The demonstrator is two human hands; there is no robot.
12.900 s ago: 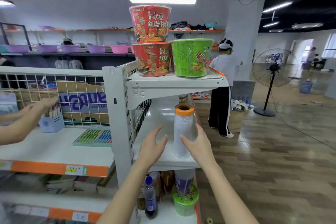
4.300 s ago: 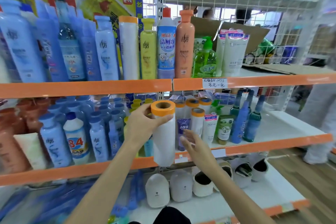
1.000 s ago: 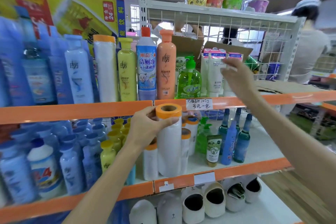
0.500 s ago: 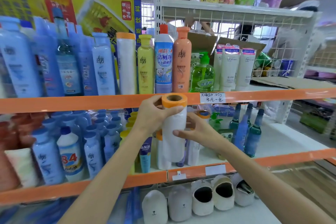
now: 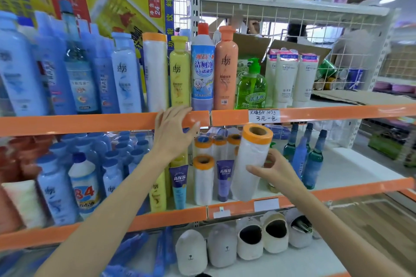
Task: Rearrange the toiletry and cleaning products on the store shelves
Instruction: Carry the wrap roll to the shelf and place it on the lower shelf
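A white plastic-film roll with an orange top (image 5: pixel 251 159) leans slightly to the right at the front of the middle shelf (image 5: pixel 337 193). My right hand (image 5: pixel 273 170) grips its lower right side. My left hand (image 5: pixel 173 135) is off the roll, fingers spread, raised in front of the upper shelf's orange edge (image 5: pixel 90 122). Several similar orange-topped rolls (image 5: pixel 203 177) stand just left and behind. One more roll (image 5: pixel 155 72) stands on the upper shelf among tall shampoo bottles.
Blue bottles (image 5: pixel 56 186) crowd the middle shelf's left side; green and blue glass bottles (image 5: pixel 315 162) stand to the right. A green pump bottle (image 5: pixel 252 87) and white tubes (image 5: pixel 290 76) sit above. Slippers (image 5: pixel 249 240) line the bottom shelf. People stand behind the wire grid.
My left hand has let go of the roll's top and risen toward the upper shelf edge. The roll moved right and down, now held by my right hand alone.
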